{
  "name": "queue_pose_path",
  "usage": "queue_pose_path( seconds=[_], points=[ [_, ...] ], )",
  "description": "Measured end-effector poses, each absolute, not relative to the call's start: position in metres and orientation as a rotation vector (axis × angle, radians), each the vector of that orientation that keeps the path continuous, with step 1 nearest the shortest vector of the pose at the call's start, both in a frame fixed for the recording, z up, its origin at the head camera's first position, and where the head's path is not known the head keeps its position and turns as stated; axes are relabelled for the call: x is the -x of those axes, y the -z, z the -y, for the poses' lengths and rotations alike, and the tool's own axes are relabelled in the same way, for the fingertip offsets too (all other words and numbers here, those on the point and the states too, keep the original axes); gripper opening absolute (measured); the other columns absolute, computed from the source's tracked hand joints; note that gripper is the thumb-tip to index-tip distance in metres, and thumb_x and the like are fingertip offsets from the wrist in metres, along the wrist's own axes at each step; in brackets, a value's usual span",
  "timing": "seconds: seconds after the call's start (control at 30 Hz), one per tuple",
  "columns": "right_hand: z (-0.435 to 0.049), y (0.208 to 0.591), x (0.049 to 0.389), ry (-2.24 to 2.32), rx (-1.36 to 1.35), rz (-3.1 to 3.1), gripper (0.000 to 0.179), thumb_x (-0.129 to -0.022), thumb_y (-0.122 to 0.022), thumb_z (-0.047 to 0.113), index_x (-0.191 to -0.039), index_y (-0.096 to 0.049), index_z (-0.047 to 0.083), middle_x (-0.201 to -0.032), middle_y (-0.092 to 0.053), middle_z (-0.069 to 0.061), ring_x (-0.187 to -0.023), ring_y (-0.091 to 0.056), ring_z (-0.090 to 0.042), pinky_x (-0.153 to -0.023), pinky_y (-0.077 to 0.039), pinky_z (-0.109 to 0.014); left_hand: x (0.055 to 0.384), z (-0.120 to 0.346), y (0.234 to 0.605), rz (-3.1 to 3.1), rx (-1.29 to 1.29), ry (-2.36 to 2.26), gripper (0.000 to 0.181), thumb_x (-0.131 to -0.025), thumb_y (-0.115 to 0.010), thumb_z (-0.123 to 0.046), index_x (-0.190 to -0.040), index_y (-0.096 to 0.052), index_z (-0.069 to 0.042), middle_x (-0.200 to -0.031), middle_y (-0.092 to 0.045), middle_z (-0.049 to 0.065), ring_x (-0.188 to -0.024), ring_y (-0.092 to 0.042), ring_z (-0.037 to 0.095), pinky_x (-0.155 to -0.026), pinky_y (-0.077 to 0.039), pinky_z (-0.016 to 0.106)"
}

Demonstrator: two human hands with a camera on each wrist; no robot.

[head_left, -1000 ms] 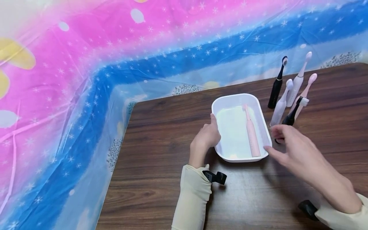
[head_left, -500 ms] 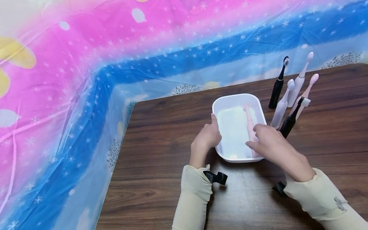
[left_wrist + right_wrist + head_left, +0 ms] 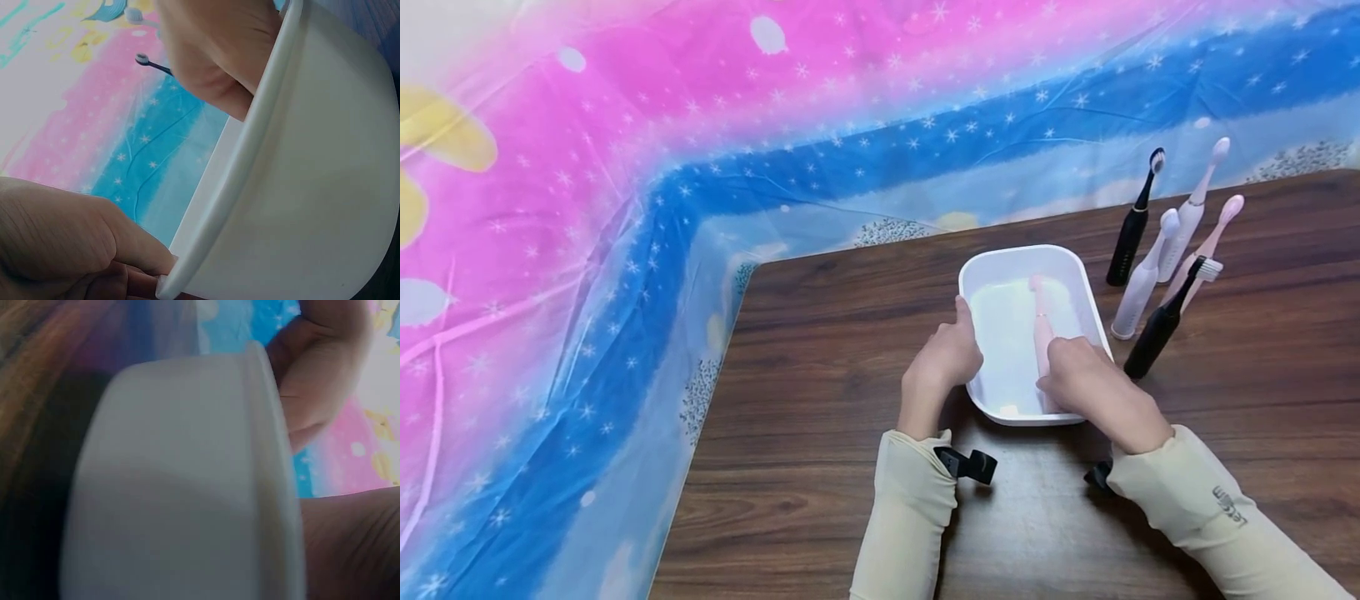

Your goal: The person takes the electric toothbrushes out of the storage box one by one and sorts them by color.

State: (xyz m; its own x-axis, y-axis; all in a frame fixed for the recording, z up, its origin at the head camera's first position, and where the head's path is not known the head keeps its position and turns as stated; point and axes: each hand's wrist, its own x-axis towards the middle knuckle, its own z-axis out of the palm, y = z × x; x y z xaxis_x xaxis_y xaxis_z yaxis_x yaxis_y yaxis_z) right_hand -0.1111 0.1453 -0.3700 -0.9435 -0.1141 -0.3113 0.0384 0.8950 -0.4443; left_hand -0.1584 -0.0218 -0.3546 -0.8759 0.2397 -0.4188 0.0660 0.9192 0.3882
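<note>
A pink electric toothbrush (image 3: 1042,333) lies lengthwise in a white tray (image 3: 1096,300) with rounded corners. My right hand (image 3: 1086,379) reaches over the tray's right side and pinches the toothbrush's handle; its fingertips are hidden in the head view. In the right wrist view the tray's wall (image 3: 169,469) blocks the toothbrush from sight. My left hand (image 3: 943,358) holds the tray's left rim, thumb on top. The left wrist view has the left thumb (image 3: 140,247) pressed to the rim (image 3: 219,200), other fingers curled below it.
Right of the tray several electric toothbrushes stand upright: a black one (image 3: 1127,246) at the back, a black one (image 3: 1157,333) in front, white ones (image 3: 1138,292) between, and a pink one (image 3: 1206,242). Patterned cloth (image 3: 865,167) hangs behind the wooden table (image 3: 797,400).
My right hand has moved left from beside the front black toothbrush into the tray and taken hold of the pink toothbrush, which has shifted slightly left. The left hand stays on the rim.
</note>
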Motion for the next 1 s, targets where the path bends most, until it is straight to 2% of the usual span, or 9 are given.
queue_pose_path(
  seconds=[0.1,0.3,0.37,0.6,0.7,0.87,1.0],
  points=[
    [-0.145,0.373,0.112,0.657,0.044,-2.711,0.018,-0.082,-0.062,0.012,-0.067,-0.054,0.006,-0.067,-0.052,-0.009,-0.063,-0.050,-0.023,-0.058,-0.041,-0.031,0.159,0.020,0.355,-2.624,-0.224,-0.486,0.071,-0.099,-0.039,-0.012,-0.155,0.004,-0.010,-0.104,-0.065,0.014,-0.099,-0.057,0.021,-0.078,-0.044,0.033],
    [-0.137,0.376,0.118,0.623,0.037,-2.688,0.016,-0.084,-0.062,0.014,-0.073,-0.057,0.003,-0.070,-0.055,-0.011,-0.065,-0.052,-0.025,-0.065,-0.042,-0.035,0.159,0.020,0.355,-2.625,-0.219,-0.488,0.071,-0.098,-0.040,-0.012,-0.155,0.004,-0.010,-0.083,-0.062,0.011,-0.088,-0.057,0.021,-0.073,-0.044,0.032],
    [-0.135,0.377,0.120,0.619,0.032,-2.681,0.016,-0.085,-0.063,0.015,-0.076,-0.057,0.003,-0.071,-0.056,-0.011,-0.066,-0.052,-0.026,-0.067,-0.043,-0.037,0.159,0.020,0.355,-2.625,-0.216,-0.489,0.071,-0.098,-0.040,-0.012,-0.155,0.003,-0.010,-0.084,-0.062,0.011,-0.087,-0.057,0.021,-0.072,-0.045,0.032],
    [-0.130,0.382,0.118,0.669,0.055,-2.741,0.019,-0.081,-0.066,0.015,-0.070,-0.054,0.004,-0.070,-0.055,-0.011,-0.062,-0.051,-0.025,-0.061,-0.044,-0.037,0.159,0.021,0.357,-2.630,-0.216,-0.494,0.071,-0.098,-0.041,-0.013,-0.155,0.002,-0.010,-0.104,-0.065,0.015,-0.092,-0.057,0.021,-0.074,-0.045,0.032],
    [-0.128,0.384,0.119,0.684,0.044,-2.757,0.020,-0.081,-0.067,0.015,-0.071,-0.054,0.004,-0.069,-0.054,-0.011,-0.062,-0.051,-0.025,-0.061,-0.043,-0.036,0.159,0.022,0.357,-2.631,-0.222,-0.494,0.071,-0.098,-0.041,-0.013,-0.155,0.002,-0.009,-0.107,-0.065,0.015,-0.093,-0.057,0.021,-0.075,-0.045,0.032],
    [-0.123,0.386,0.120,0.701,-0.016,-2.743,0.026,-0.087,-0.066,0.023,-0.081,-0.057,-0.001,-0.070,-0.055,-0.012,-0.063,-0.052,-0.027,-0.062,-0.043,-0.037,0.159,0.022,0.356,-2.633,-0.233,-0.483,0.071,-0.098,-0.041,-0.013,-0.155,0.002,-0.009,-0.121,-0.062,0.015,-0.098,-0.057,0.022,-0.079,-0.046,0.033],
    [-0.121,0.386,0.122,0.700,-0.022,-2.729,0.026,-0.090,-0.061,0.023,-0.084,-0.057,-0.002,-0.072,-0.056,-0.014,-0.065,-0.052,-0.027,-0.064,-0.043,-0.038,0.159,0.022,0.356,-2.644,-0.249,-0.485,0.071,-0.098,-0.041,-0.013,-0.155,0.001,-0.008,-0.130,-0.058,0.015,-0.102,-0.057,0.021,-0.083,-0.047,0.033]
  ],
)
